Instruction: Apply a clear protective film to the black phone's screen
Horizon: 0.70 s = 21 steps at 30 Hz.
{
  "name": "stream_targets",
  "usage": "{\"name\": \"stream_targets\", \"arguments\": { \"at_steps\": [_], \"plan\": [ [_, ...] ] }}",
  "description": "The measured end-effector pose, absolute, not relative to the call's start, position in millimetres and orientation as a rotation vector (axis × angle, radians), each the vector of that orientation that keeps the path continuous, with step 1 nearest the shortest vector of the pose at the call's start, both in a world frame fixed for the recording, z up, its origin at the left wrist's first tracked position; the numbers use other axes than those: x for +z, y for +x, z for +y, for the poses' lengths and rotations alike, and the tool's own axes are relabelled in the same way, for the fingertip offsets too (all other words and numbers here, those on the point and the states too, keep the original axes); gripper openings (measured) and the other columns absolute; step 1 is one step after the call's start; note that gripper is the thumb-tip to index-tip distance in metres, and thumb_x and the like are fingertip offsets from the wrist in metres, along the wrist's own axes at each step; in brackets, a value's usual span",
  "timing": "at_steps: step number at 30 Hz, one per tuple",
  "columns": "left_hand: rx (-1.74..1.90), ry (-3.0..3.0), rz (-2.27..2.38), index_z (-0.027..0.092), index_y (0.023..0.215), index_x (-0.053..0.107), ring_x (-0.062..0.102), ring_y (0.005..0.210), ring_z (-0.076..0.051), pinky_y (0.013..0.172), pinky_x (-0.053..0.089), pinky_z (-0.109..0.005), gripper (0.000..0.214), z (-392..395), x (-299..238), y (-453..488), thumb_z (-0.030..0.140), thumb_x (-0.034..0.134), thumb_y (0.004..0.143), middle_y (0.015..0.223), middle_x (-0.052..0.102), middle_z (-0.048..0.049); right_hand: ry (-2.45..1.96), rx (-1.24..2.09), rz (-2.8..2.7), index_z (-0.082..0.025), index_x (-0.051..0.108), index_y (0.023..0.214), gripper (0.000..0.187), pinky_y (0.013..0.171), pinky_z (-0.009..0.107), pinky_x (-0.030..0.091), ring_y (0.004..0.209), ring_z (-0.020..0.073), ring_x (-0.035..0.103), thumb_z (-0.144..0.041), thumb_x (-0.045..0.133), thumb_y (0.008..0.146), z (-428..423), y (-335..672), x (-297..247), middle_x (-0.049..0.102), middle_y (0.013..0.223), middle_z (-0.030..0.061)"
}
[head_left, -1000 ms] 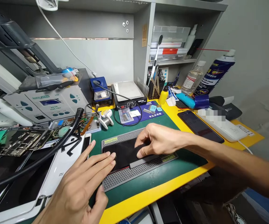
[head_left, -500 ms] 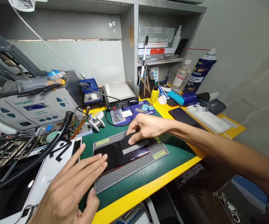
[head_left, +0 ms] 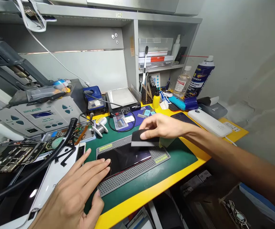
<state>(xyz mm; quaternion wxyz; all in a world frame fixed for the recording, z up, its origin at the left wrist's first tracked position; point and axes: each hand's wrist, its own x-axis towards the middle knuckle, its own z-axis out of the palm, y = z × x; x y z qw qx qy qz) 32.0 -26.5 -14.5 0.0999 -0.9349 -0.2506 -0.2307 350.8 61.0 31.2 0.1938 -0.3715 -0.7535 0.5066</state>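
A dark glossy phone (head_left: 125, 160) lies flat on a grey honeycomb-patterned mat (head_left: 120, 183) with yellow lettering. My left hand (head_left: 73, 187) is open, its fingers stretched out and their tips resting on the phone's left end. My right hand (head_left: 162, 125) pinches a flat black block with a pale grey edge (head_left: 144, 143) between thumb and fingers. That block is over the upper right part of the phone and hides some of it; it looks slightly raised off the glass. A small pale logo shows on the phone's right end.
A green work mat (head_left: 147, 178) covers the yellow bench. Phone boards, a white phone (head_left: 48, 175) and a black hose (head_left: 49, 162) crowd the left side. Behind stand a soldering station (head_left: 42, 113) and a hot plate (head_left: 123, 97); bottles and a spray can (head_left: 199, 79) are at the right.
My right hand has moved the block right and up from the phone's surface, uncovering the logo. My left hand stays on the phone's left end. The camera view has tilted up slightly.
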Motion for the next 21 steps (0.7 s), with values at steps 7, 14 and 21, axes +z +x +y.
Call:
{"name": "stream_targets", "arguments": {
  "at_steps": [7, 14, 21],
  "plan": [
    [-0.744, -2.777, -0.832, 0.006, 0.124, 0.062, 0.053, 0.125, -0.030, 0.117, 0.034, -0.058, 0.048, -29.8, -10.2, 62.4, 0.005, 0.061, 0.077, 0.127, 0.067, -0.0173, -1.161, 1.331, -2.188, -0.015, 0.072, 0.095, 0.019, 0.059, 0.024, 0.042, 0.068, 0.0142, 0.059, -0.026, 0.072, 0.079, 51.0, 353.2, 31.0, 0.070, 0.080, 0.0005],
    [-0.704, -2.791, -0.837, 0.004, 0.127, 0.062, 0.056, 0.116, -0.030, 0.103, 0.044, -0.057, 0.049, -31.8, -18.1, 70.3, 0.006, 0.063, 0.078, 0.127, 0.068, -0.0197, -1.236, 1.157, -2.346, -0.016, 0.075, 0.088, 0.014, 0.055, 0.024, 0.035, 0.062, 0.0132, 0.052, -0.027, 0.071, 0.079, 45.6, 344.2, 32.3, 0.066, 0.073, -0.0022],
    [-0.748, -2.774, -0.844, 0.003, 0.127, 0.062, 0.057, 0.116, -0.029, 0.102, 0.047, -0.055, 0.048, -34.1, -21.5, 69.4, 0.005, 0.063, 0.079, 0.128, 0.068, -0.0209, -1.232, 1.061, -2.464, -0.016, 0.075, 0.089, 0.012, 0.050, 0.024, 0.029, 0.052, 0.0103, 0.045, -0.021, 0.068, 0.081, 26.1, 339.3, 35.3, 0.060, 0.061, -0.0042]
  ]
}}
